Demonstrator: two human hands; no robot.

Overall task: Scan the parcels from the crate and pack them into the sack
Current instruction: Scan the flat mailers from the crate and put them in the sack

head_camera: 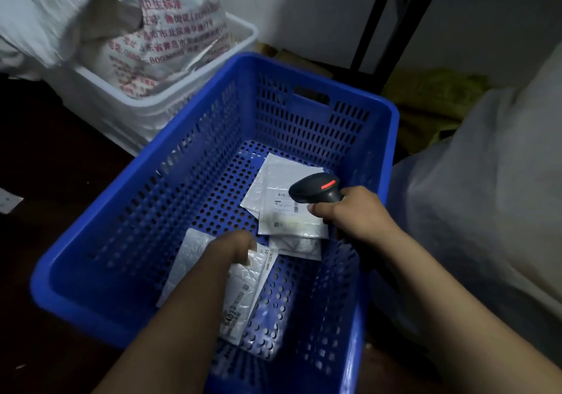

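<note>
Head view: left hand (235, 249) pinches a white parcel (243, 296) inside the blue crate (188, 138); right hand (352, 211) has fingers wrapped round the scanner (314, 188).

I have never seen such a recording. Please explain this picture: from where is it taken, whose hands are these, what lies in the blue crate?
No machine here: a person works with bare hands, and the camera sits on their head, looking forward and down. The right hand grips a black scanner with a red light, held over white parcels on the floor of the blue crate. The left hand lies on the nearer parcel; its fingers are hidden, so I cannot tell whether it grips. Behind, a printed sack stands in a white crate.
</note>
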